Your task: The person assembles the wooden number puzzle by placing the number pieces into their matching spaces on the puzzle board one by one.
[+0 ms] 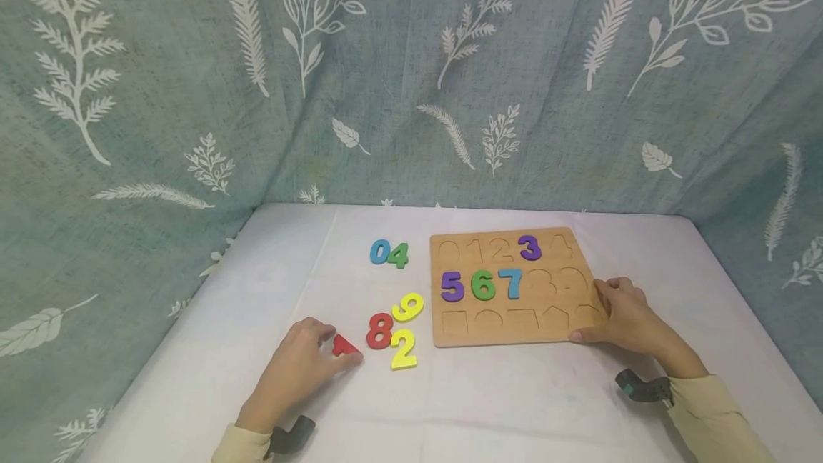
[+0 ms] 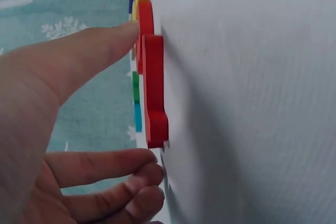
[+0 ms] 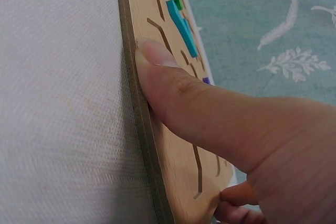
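Between the thumb and fingertips of my left hand point(image 1: 302, 363) is a red piece point(image 1: 345, 346), partly hidden in the head view. The left wrist view shows this red piece point(image 2: 154, 93) edge-on, with the left hand's point(image 2: 68, 114) thumb by one end and fingertips by the other. My right hand point(image 1: 620, 316) grips the wooden number board point(image 1: 491, 340) at its front right corner; in the right wrist view the right hand's point(image 3: 226, 119) thumb lies over the board's edge. A purple 3 point(image 1: 530, 248), purple 5 point(image 1: 453, 286), green 6 point(image 1: 483, 285) and blue 7 point(image 1: 511, 283) sit on the board.
Left of the board, a red 8 point(image 1: 380, 331), yellow 9 point(image 1: 408, 307) and yellow 2 point(image 1: 403, 349) lie close together on the white table point(image 1: 501, 406). Farther back are a blue 0 point(image 1: 380, 251) and green 4 point(image 1: 398, 255). Patterned cloth point(image 1: 386, 91) hangs behind.
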Available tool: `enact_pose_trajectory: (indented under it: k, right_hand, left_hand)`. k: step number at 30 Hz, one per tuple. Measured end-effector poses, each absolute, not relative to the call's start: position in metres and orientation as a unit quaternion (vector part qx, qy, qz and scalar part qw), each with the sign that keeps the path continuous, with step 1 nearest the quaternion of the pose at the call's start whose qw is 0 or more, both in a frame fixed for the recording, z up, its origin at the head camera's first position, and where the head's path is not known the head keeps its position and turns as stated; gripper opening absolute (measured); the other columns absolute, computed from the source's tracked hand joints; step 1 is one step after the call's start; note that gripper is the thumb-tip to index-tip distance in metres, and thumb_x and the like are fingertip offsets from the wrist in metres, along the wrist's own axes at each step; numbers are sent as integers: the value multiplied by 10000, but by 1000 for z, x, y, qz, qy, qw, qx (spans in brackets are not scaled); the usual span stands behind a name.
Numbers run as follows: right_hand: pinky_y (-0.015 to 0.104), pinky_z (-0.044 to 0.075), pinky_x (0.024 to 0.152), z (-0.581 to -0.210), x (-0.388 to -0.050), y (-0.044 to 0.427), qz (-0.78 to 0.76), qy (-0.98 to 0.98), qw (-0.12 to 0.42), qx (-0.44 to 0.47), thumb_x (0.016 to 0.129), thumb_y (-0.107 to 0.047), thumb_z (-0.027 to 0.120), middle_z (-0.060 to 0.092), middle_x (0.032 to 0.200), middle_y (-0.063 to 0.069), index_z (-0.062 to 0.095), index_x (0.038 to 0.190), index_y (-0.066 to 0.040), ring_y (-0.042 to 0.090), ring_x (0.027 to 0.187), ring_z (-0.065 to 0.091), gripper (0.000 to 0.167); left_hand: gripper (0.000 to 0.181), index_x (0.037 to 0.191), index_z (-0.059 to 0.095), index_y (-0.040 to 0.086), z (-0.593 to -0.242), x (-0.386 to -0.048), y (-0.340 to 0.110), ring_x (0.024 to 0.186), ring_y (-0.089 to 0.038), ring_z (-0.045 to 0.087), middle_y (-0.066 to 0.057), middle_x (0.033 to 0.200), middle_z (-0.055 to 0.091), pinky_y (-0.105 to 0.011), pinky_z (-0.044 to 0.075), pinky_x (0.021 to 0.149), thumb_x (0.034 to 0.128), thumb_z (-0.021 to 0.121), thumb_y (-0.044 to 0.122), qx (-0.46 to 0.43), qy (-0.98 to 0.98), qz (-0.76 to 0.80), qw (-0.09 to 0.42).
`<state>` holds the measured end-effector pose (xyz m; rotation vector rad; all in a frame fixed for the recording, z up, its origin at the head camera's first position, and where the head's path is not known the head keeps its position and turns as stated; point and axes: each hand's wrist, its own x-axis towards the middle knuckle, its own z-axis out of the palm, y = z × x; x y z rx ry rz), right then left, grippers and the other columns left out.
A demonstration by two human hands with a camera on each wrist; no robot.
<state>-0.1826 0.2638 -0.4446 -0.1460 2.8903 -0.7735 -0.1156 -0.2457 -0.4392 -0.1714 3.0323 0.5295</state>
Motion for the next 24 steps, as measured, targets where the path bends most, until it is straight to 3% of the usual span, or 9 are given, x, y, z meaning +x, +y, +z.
enact_pose_trajectory:
  k: [10,24]
  right_hand:
    - [753,413,1023,-445,-183,264,-257,963,67,-51,633,-554,949,330,1409,461,305,1482,236,608,1261,357,1326]
    - [743,418,1025,-442,-183,264,-254,963,75,-51,642,-561,942,334,1414,451,303,1488,229,592,1258,359,1322]
  left_hand:
    - [645,1095,737,40,-441,-111,-241,910,-209,564,-62,1013,668,-451,598,883,703,912,521,-35,988,154,2]
    - [593,1156,727,45,-438,-110,-240,890,-189,555,-57,1016,653,-425,606,870,731,904,420,-26,988,149,0]
